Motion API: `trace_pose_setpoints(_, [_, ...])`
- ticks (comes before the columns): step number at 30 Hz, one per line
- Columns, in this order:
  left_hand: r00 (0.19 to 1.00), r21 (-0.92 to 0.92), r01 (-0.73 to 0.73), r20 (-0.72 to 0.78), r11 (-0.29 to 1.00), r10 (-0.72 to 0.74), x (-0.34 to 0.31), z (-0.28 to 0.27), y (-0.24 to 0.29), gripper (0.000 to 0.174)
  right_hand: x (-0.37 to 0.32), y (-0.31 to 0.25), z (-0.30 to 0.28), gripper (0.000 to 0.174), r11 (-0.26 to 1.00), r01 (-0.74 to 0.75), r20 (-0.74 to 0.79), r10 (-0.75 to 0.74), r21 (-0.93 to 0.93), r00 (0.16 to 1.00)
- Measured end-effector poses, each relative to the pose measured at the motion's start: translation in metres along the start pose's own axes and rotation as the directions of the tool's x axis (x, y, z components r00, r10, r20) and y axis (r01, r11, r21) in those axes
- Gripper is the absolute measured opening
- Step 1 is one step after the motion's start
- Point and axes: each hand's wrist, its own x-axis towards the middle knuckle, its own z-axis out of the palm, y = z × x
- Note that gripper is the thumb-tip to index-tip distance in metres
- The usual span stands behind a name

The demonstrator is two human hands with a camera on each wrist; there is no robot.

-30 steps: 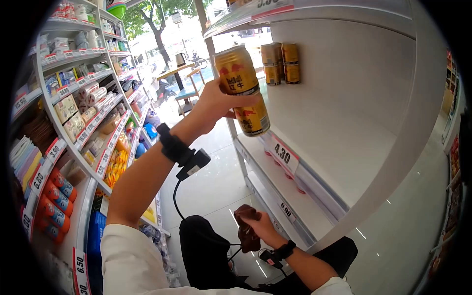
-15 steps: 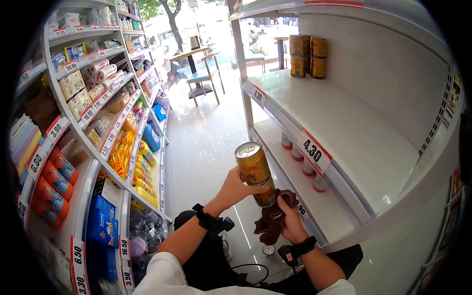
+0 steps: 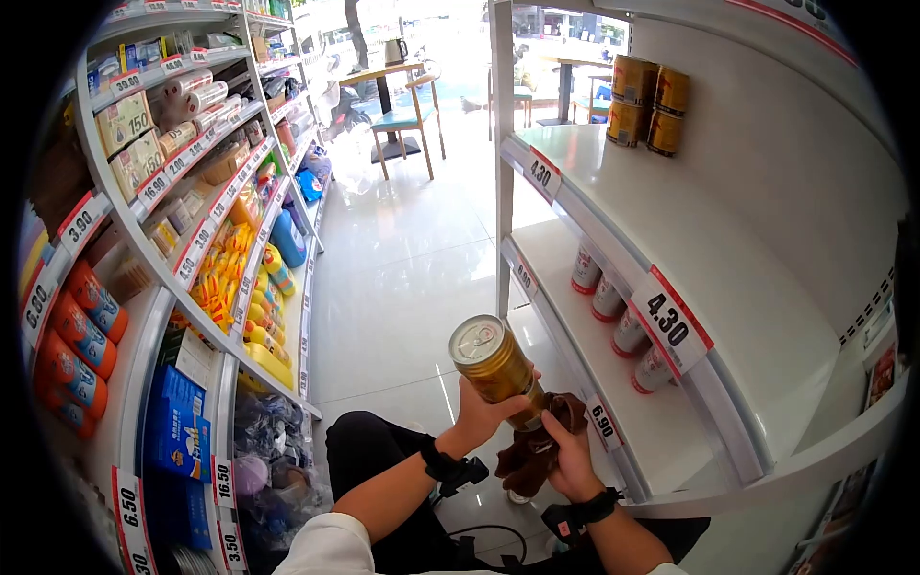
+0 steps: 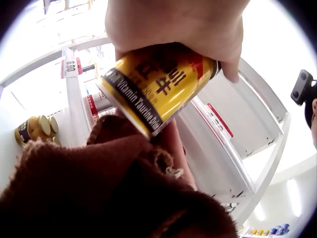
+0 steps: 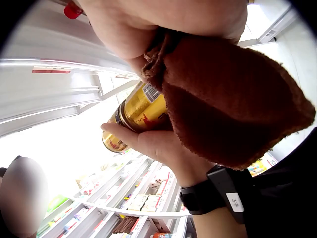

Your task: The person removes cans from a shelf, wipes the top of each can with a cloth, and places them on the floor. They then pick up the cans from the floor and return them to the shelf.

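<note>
In front of the body, my left hand (image 3: 482, 419) grips a gold energy drink can (image 3: 495, 364), tilted with its silver top toward the head camera. The right wrist view shows two such cans (image 5: 143, 108) end to end, the left thumb stretched along them. My right hand (image 3: 573, 458) holds a brown cloth (image 3: 527, 462), bunched at the cans' lower end. In the left wrist view, the can's (image 4: 161, 84) printed side faces out above the cloth (image 4: 99, 178). Part of the lower can is hidden by fingers and cloth.
At right stands a white shelf (image 3: 757, 316) with stacked gold cans (image 3: 628, 101) at its far end. Silver-and-red cans (image 3: 606, 299) line the tier below. A packed shelf (image 3: 216, 225) runs along the left. Farther down the aisle are a chair (image 3: 402, 120) and table.
The left hand has brought the gold cans down from shelf height to the cloth in the right hand. Since half a second ago the cans have tilted more, and the head view has shifted.
</note>
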Motion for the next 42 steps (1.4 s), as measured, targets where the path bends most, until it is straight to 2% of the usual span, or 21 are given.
trace_pose_setpoints(1, [0.990,0.002,-0.013,-0.140,1.000,0.013,-0.008,0.003,0.000,0.047,0.001,0.004,-0.001,0.028,1.000,-0.009,0.001,0.009,-0.003,1.000])
trace_pose_setpoints(4, [0.972,0.006,0.116,-0.205,0.993,-0.113,-0.008,-0.002,0.011,0.043,0.003,0.004,-0.010,0.020,0.997,-0.041,-0.064,0.036,-0.069,0.997])
trace_pose_setpoints(6, [0.960,0.092,0.162,-0.246,0.983,-0.135,-0.006,-0.006,0.009,0.044,0.004,-0.005,-0.019,0.012,0.764,0.002,-0.013,-0.014,-0.645,1.000])
trace_pose_setpoints(8, [0.965,0.330,0.161,-0.249,0.930,-0.079,-0.004,-0.007,0.011,0.044,0.004,-0.013,-0.017,0.010,0.461,0.319,0.164,-0.345,-0.828,0.924])
trace_pose_setpoints(9, [0.966,0.304,0.154,-0.248,0.940,-0.078,-0.004,-0.006,0.009,0.048,0.010,-0.012,-0.031,0.013,0.480,0.370,0.157,-0.428,-0.795,0.890])
trace_pose_setpoints(10, [0.992,0.550,0.058,-0.129,0.833,0.016,-0.004,-0.005,0.011,0.054,0.016,-0.009,-0.043,0.016,0.495,0.424,0.142,-0.509,-0.758,0.849])
trace_pose_setpoints(11, [0.996,0.584,0.052,-0.094,0.810,0.004,-0.005,-0.007,0.009,0.056,0.000,-0.029,-0.010,0.023,0.715,0.354,-0.013,-0.452,-0.603,0.892])
trace_pose_setpoints(12, [0.998,0.615,0.045,-0.062,0.787,-0.009,-0.008,-0.007,0.007,0.059,0.008,-0.025,-0.020,0.027,0.545,0.448,0.086,-0.563,-0.708,0.822])
trace_pose_setpoints(13, [0.995,0.728,0.078,-0.010,0.681,-0.103,-0.019,-0.001,0.007,0.063,0.009,-0.028,-0.028,0.027,0.546,0.449,0.085,-0.564,-0.707,0.821])
trace_pose_setpoints(15, [0.988,0.787,0.000,0.095,0.617,-0.121,-0.029,0.005,0.003,0.065,0.006,-0.045,-0.022,0.026,0.351,0.550,0.190,-0.688,-0.758,0.700])
trace_pose_setpoints(18, [0.975,0.848,-0.068,0.169,0.526,-0.146,-0.043,0.008,-0.005,0.065,0.009,-0.051,-0.028,0.027,0.237,0.536,0.359,-0.523,-0.810,0.773])
trace_pose_setpoints(20, [0.968,0.857,-0.081,0.189,0.510,-0.163,-0.047,0.008,-0.008,0.066,0.008,-0.052,-0.025,0.018,0.259,0.522,0.329,-0.536,-0.813,0.778])
trace_pose_setpoints(22, [0.963,0.881,-0.063,0.177,0.469,-0.203,-0.048,0.009,-0.007,0.065,0.005,-0.057,-0.028,0.020,0.062,0.468,0.370,-0.528,-0.881,0.765])
trace_pose_setpoints(24, [0.961,0.890,-0.047,0.165,0.453,-0.224,-0.045,0.011,-0.002,0.065,0.004,-0.056,-0.024,0.020,0.044,0.457,0.364,-0.540,-0.888,0.759])
trace_pose_setpoints(26, [0.958,0.896,-0.019,0.144,0.443,-0.250,-0.045,0.009,0.002,0.065,0.009,-0.049,-0.029,0.024,0.157,0.487,0.359,-0.492,-0.859,0.793])
trace_pose_setpoints(28, [0.937,0.929,-0.023,0.149,0.370,-0.317,-0.041,0.004,0.011,0.064,0.009,-0.050,-0.033,0.030,0.054,0.540,0.462,-0.451,-0.840,0.763])
trace_pose_setpoints(30, [0.922,0.942,-0.053,0.173,0.330,-0.347,-0.029,-0.001,0.023,0.064,0.007,-0.044,-0.029,0.041,0.509,0.395,0.239,-0.346,-0.765,0.907])
trace_pose_setpoints(32, [0.912,0.950,-0.069,0.184,0.306,-0.366,-0.024,-0.002,0.024,0.065,0.008,-0.045,-0.030,0.048,0.467,0.403,0.289,-0.298,-0.787,0.910])
trace_pose_setpoints(34, [0.916,0.944,-0.122,0.226,0.307,-0.332,-0.017,-0.004,0.016,0.064,0.008,-0.051,-0.022,0.045,0.580,0.355,0.201,-0.314,-0.733,0.928])
trace_pose_setpoints(40, [0.890,0.920,0.047,0.138,0.389,-0.435,-0.034,-0.002,0.003,0.063,0.010,-0.045,-0.035,0.049,0.611,0.275,0.196,-0.194,-0.742,0.961])
trace_pose_setpoints(42, [0.878,0.910,0.079,0.129,0.406,-0.460,-0.038,-0.004,0.003,0.063,0.015,-0.041,-0.044,0.041,0.386,0.418,0.346,-0.242,-0.823,0.906])
